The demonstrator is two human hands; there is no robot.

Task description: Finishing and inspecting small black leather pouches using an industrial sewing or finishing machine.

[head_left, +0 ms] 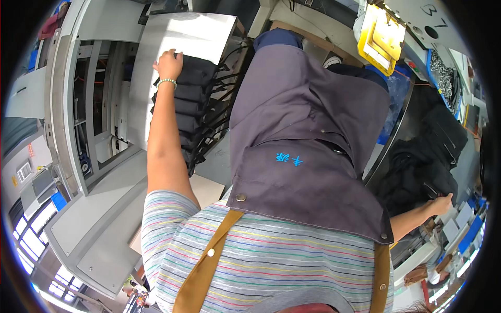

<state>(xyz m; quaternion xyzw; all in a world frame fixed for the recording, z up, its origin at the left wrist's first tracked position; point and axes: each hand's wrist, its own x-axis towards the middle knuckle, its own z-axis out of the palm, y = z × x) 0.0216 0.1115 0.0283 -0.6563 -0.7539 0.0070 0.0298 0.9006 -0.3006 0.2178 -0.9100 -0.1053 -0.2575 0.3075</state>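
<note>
My left hand (pixel 169 65), with a beaded bracelet at the wrist, lies at the far end of a row of folded black cloth pieces (pixel 190 94). Its fingers are spread, touching the end piece and the bare metal beside it. The pieces overlap on a shiny metal plate (pixel 201 26), and several black straps (pixel 224 78) hang off their right side. Out at the right, my right hand (pixel 442 203) has its fingers closed at the edge of a loose heap of black cloth (pixel 425 161). Thin light lines, perhaps zips or seams, show on that heap.
A grey metal machine frame (pixel 86 115) and a pale cabinet (pixel 96 224) stand at the left. A lit yellow lamp-like fixture (pixel 383 41) hangs at the upper right. Near it, a blue tray (pixel 443 78) holds small metal parts. My apron-covered lap (pixel 308 104) lies between the two work surfaces.
</note>
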